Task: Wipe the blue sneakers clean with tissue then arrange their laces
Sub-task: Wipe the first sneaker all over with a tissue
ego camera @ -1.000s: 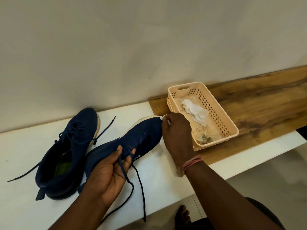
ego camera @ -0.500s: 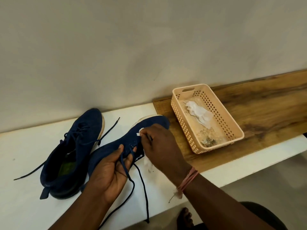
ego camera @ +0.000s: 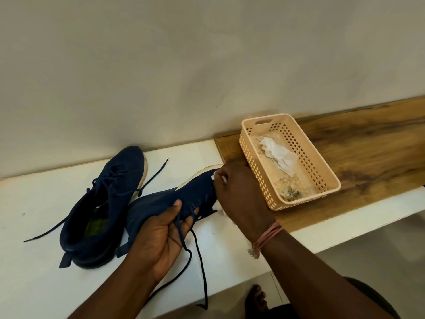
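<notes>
The nearer blue sneaker lies tilted on the white bench, gripped at mid-body by the left hand. The right hand clutches tissue against its toe. The second sneaker rests just left; a basket stands right.

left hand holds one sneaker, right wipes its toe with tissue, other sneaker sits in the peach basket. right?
Not quite. The head view shows the other sneaker on the white table, beside the held sneaker; the peach basket holds only a used tissue. The rest stands.
</notes>
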